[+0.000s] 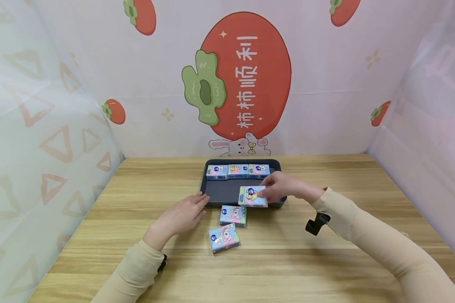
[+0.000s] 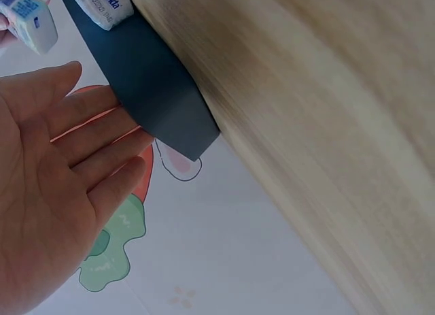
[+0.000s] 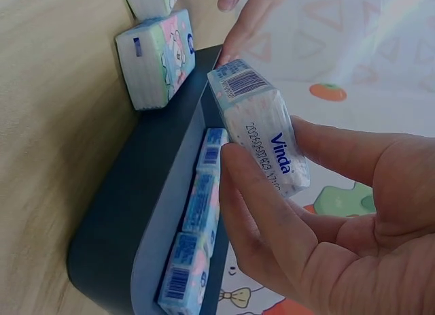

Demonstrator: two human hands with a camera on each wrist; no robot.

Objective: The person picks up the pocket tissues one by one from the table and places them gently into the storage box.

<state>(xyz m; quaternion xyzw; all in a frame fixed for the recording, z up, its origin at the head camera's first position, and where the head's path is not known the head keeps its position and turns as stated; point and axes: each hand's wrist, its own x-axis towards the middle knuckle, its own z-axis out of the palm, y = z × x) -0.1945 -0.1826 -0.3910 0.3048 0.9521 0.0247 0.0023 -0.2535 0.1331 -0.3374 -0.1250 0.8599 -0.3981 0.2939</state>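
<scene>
My right hand [image 1: 278, 186] pinches a small tissue pack [image 3: 262, 128] marked Vinda between thumb and fingers, over the front right part of a dark grey tray [image 1: 217, 194]. My left hand [image 1: 183, 213] has its fingers straight, with the fingertips right at the tray's front left corner; the palm faces the camera in the left wrist view. Inside the tray, three tissue packs [image 1: 238, 171] stand in a row along the back wall. Two more packs lie on the table before the tray: one pack [image 1: 233, 215] close to its front edge, another pack [image 1: 224, 238] nearer and turned at an angle.
The tray rests on a wooden table [image 1: 288, 265] near the back wall. A printed cloth [image 1: 151, 71] with persimmons and a rabbit covers that wall, and pale patterned sheets [image 1: 41, 109] rise on both sides.
</scene>
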